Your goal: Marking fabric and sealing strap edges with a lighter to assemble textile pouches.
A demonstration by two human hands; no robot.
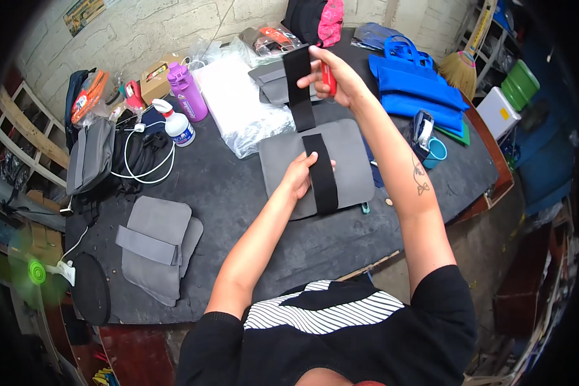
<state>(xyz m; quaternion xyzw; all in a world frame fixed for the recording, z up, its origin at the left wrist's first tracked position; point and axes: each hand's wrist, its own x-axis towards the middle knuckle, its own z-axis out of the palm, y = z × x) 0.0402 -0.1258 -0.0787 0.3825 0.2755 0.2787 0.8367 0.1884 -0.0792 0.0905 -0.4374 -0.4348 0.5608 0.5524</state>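
A grey padded panel (280, 154) with rounded corners lies in front of me, a wide black strap (324, 186) running across its middle. My left hand (299, 175) grips the panel, thumb pressed on the strap and fingers hidden underneath. Beyond it, my right hand (341, 80) pinches the top end of a raised black strap length (298, 90), pulled up from the panel's far edge. A red-handled tool (329, 78) also sits in that hand; its kind cannot be made out. Part of another grey piece (273, 83) shows behind the raised strap.
Stacked grey panels (154, 238) lie at left. Behind stand a spray bottle (175, 122), a purple bottle (187, 93) and plastic-wrapped white material (231, 96). Blue bags (418, 83), a tape dispenser (422, 128) and a teal cup (435, 153) are at right. A fan (38, 271) spins at left.
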